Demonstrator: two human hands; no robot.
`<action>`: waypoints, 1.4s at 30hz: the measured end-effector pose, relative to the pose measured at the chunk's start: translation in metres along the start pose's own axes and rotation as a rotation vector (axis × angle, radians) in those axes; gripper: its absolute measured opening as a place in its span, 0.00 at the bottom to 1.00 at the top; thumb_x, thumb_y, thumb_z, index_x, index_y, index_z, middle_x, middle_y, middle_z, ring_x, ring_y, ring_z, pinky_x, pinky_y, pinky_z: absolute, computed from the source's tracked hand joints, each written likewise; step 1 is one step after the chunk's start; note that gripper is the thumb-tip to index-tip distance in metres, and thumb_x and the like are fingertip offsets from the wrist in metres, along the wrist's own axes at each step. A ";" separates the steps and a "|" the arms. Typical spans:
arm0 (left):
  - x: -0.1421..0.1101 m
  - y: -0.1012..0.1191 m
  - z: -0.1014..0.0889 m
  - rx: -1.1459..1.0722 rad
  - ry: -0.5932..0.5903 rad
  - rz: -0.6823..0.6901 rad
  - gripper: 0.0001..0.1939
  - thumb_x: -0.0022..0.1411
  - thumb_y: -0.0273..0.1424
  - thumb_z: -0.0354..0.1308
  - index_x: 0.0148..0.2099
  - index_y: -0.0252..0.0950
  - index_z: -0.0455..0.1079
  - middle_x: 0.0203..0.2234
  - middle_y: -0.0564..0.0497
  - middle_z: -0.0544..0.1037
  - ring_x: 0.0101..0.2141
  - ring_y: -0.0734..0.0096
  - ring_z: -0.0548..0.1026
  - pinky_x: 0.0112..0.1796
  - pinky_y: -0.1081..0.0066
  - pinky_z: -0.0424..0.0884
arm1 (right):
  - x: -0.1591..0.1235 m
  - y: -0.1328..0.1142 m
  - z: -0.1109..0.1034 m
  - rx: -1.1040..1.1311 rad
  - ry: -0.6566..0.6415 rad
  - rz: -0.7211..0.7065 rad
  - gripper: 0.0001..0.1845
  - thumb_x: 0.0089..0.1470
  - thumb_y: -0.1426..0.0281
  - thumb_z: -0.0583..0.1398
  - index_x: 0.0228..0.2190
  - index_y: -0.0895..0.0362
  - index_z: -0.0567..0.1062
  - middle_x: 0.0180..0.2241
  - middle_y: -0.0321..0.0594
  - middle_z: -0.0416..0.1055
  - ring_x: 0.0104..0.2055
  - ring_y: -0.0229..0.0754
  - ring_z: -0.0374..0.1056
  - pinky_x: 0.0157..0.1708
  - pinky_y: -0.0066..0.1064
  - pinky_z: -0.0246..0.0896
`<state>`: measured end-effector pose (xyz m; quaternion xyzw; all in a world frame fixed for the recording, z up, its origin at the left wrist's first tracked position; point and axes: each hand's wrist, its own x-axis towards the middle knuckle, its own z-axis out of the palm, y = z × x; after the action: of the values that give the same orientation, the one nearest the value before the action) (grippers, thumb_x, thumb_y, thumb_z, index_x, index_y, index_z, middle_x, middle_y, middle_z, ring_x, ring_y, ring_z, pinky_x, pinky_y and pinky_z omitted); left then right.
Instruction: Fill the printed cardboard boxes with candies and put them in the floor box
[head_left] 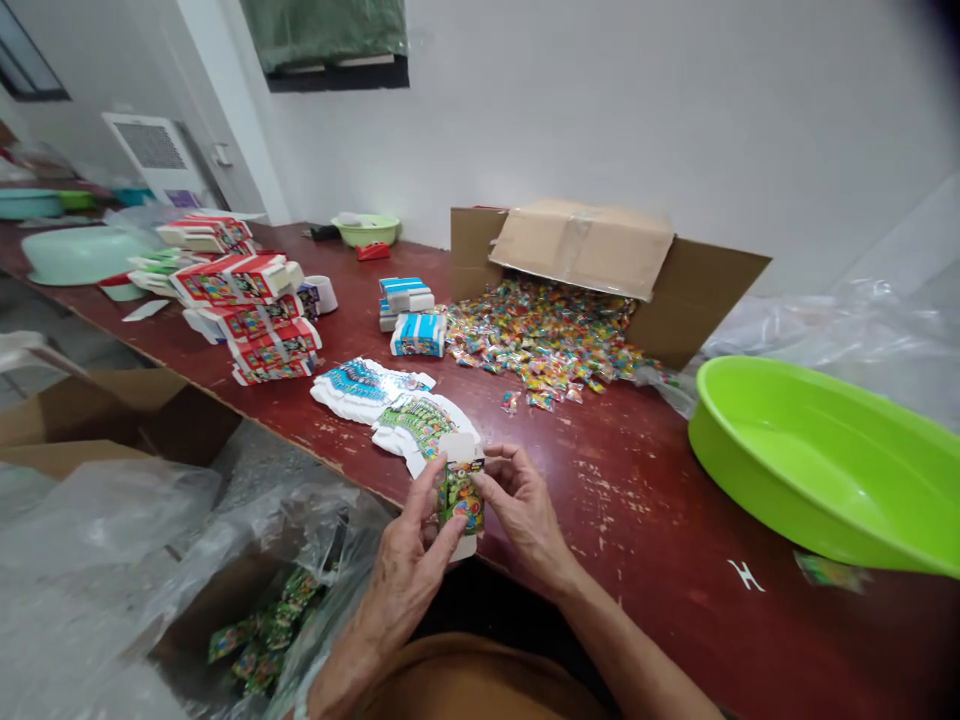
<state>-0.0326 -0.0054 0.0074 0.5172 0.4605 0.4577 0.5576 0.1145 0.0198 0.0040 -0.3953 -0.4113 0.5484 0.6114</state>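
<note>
Both my hands hold a small printed cardboard box (pixel 460 497) upright at the table's near edge. It is green with colourful print, and its white top flap stands up. My left hand (pixel 409 550) grips its left side, and my right hand (pixel 521 510) pinches its right side and upper corner. Just beyond them lie flat, unfolded box blanks (pixel 420 425) in green and blue print. The lower end of the box is partly hidden by my fingers.
A cardboard carton (pixel 585 248) spills colourful wrapped sweets (pixel 544 335) on the dark red table (pixel 622 480). Stacks of red and blue boxes (pixel 251 305) stand to the left. A lime-green basin (pixel 817 465) sits right. Below left, an open carton lined with plastic (pixel 262 600) holds green packets.
</note>
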 end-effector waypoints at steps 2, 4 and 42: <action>0.003 0.006 -0.002 -0.064 -0.058 -0.037 0.39 0.59 0.39 0.68 0.66 0.43 0.52 0.45 0.45 0.82 0.37 0.62 0.83 0.37 0.68 0.78 | 0.000 0.003 0.000 -0.013 -0.038 -0.012 0.20 0.47 0.61 0.70 0.40 0.53 0.73 0.29 0.33 0.72 0.32 0.38 0.68 0.34 0.29 0.64; 0.006 0.009 -0.004 -0.148 -0.096 -0.079 0.36 0.57 0.39 0.69 0.60 0.44 0.54 0.38 0.49 0.83 0.31 0.62 0.82 0.32 0.69 0.77 | 0.001 0.005 -0.004 -0.039 -0.089 0.001 0.18 0.50 0.60 0.68 0.41 0.53 0.74 0.30 0.33 0.71 0.32 0.37 0.67 0.34 0.29 0.62; 0.013 -0.011 0.001 -0.291 -0.212 -0.339 0.38 0.59 0.64 0.51 0.28 0.31 0.74 0.18 0.47 0.76 0.13 0.74 0.71 0.16 0.76 0.67 | 0.020 -0.013 -0.014 -0.245 -0.286 0.156 0.14 0.50 0.60 0.69 0.30 0.58 0.79 0.28 0.35 0.75 0.27 0.35 0.68 0.30 0.28 0.64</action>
<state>-0.0295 0.0067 -0.0038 0.3919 0.4088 0.3626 0.7402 0.1332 0.0384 0.0125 -0.4153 -0.5259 0.5905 0.4497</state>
